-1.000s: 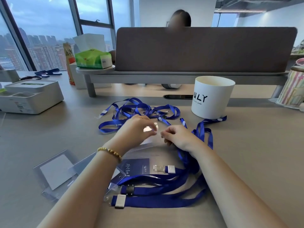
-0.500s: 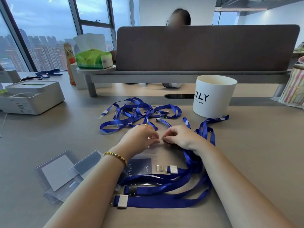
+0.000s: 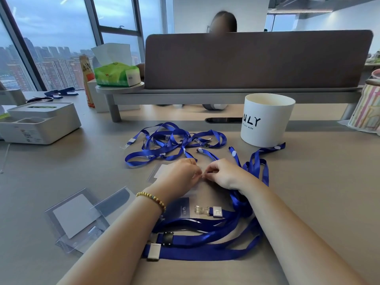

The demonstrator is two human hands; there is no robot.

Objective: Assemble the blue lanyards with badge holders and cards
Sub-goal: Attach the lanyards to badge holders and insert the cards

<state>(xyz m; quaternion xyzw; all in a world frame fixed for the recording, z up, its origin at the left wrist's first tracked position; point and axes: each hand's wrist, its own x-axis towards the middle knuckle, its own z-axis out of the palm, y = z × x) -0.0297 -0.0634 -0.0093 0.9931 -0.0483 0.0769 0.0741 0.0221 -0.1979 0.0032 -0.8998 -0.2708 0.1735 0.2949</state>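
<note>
Head view: only view supplied; looks forward and down over both forearms to the counter [image 3: 320, 202].
Left hand [image 3: 181, 175]: knuckles up, fingers curled inward toward the other hand; fingertips hidden, so the exact grip cannot be told, though it looks like a narrow pinch on something small.
Right hand [image 3: 224, 173]: mirrored pose, fingers curled, thumb and forefinger meeting the left hand's at the midpoint; narrow pinch, likely on a lanyard clip or the holder's top edge, the item itself too small to name.
Badge holder in work [image 3: 158, 173]: clear sleeve with a pale card inside, flat on the counter, mostly under the left hand; judged to be kept flat so the slot stays steady for clipping.
Lanyard in work [image 3: 257, 167]: blue strap looping away from beneath the right wrist, slack so it does not tug the clip.
Finished set [image 3: 205, 235]: blue straps, clear clip and dark card, piled near, between the forearms.
Loose lanyards [image 3: 170, 140]: tangled heap beyond the hands, within reach, awaiting holders.
Spare holders [image 3: 80, 219]: clear sleeves with a white card, near left, stacked unevenly.
White cup [image 3: 267, 120]: upright, far right, just touching a strap end.
Stage: judged mid-way; clipping step in hand.
</note>
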